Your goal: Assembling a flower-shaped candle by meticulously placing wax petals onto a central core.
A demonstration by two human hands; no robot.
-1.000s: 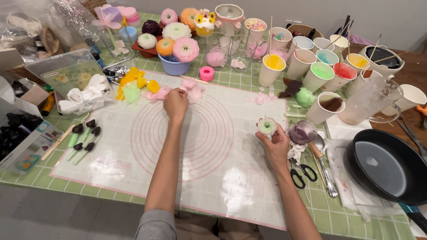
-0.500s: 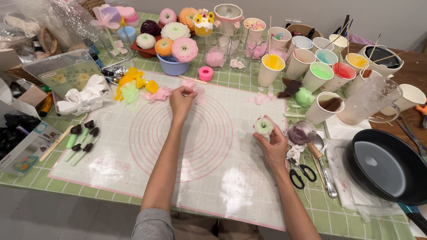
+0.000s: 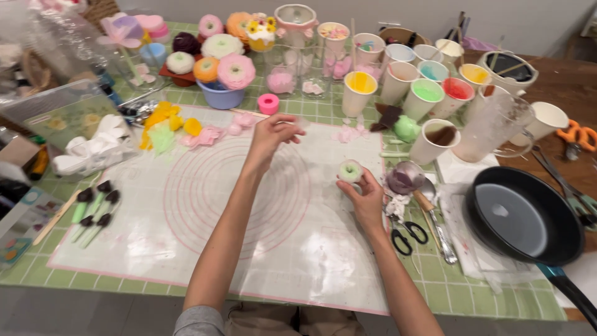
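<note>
While both arms stretch over the white mat (image 3: 205, 249) with pink rings, the left hand (image 3: 272, 132) pinches a small pale petal (image 3: 300, 122); the right hand (image 3: 364, 198) holds a little green-and-white flower (image 3: 350, 170); paper cups (image 3: 398, 81) crowd beyond the hands; a black pan (image 3: 528, 214) sits right; the mat below the hands is bare.

right hand (image 3: 365, 200): holds pale green flower (image 3: 350, 170) | left hand (image 3: 272, 134): raised over silicone mat (image 3: 205, 249)

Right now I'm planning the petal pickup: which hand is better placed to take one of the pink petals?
Probably the left hand: it hovers close to the pink petals, while the right hand is holding the small green flower.
</note>
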